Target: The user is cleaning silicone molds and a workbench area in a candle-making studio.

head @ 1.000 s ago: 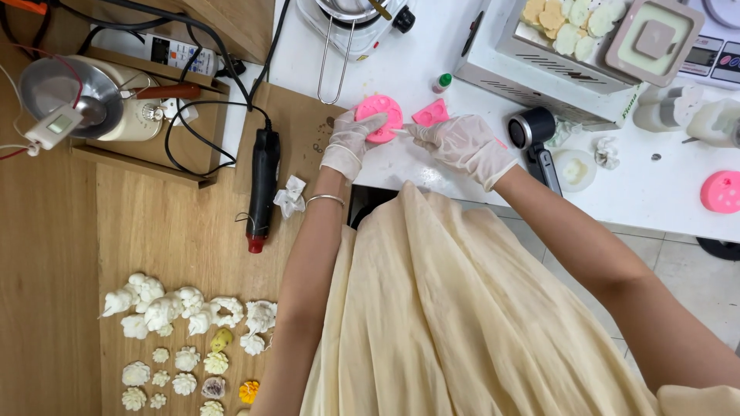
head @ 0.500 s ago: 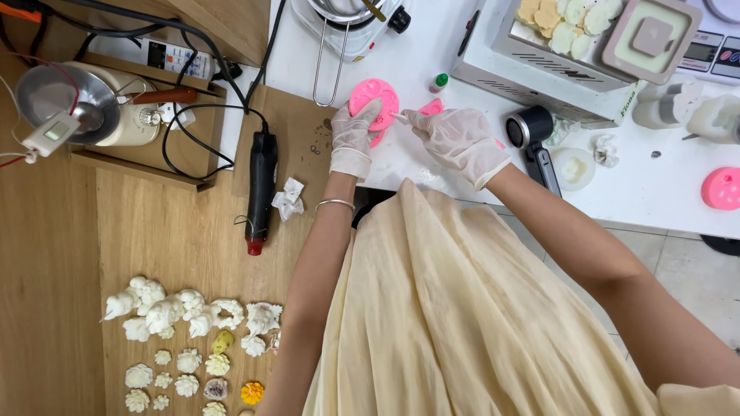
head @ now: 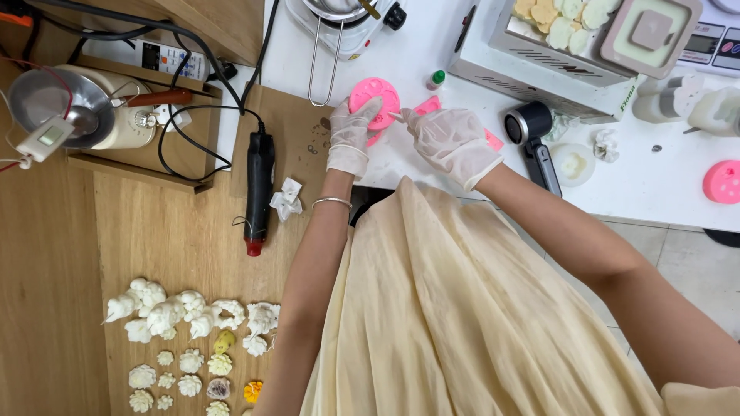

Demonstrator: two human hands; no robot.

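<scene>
Here, label by label:
Left hand: gloved in white, fingers curled around the near edge of a round pink mould, lifting it tilted off the white table.
Right hand: gloved too, closed in a pinch on a thin white stick whose tip meets the mould's right edge.
Round pink mould: between the two hands, just beyond the fingertips of the left.
Flat pink mould: lying on the table just beyond the right hand, partly hidden by it.
Small bottle with green cap: a little farther out from the right hand.
Black heat tool: lying on the wooden surface to the left of the left wrist, its red tip pointing back toward the person.
White moulded flowers: in rows well back from the left hand, beside the left elbow.
Second round pink mould: far off to the right of the right arm.
</scene>
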